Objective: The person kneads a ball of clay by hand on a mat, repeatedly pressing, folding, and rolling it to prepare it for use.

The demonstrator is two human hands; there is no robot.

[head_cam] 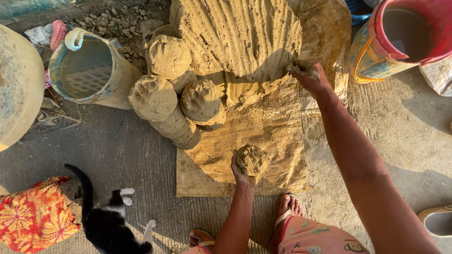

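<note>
While the left hand point(239, 173) cups a small clay lump point(252, 159) on the sacking mat point(273, 136), the right hand point(310, 77) digs curled fingers into the far clay mound point(240, 33)

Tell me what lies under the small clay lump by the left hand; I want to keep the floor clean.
A tan woven sack lies under the clay lump, spread on the concrete floor. The sack directly beneath the lump is covered.

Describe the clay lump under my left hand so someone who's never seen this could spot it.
Start at the big grooved clay mound and follow the burlap sack toward the feet. The left hand cups a small clay lump there. Unlike the smooth rolled clay balls stacked left, it lies alone, rough.
</note>
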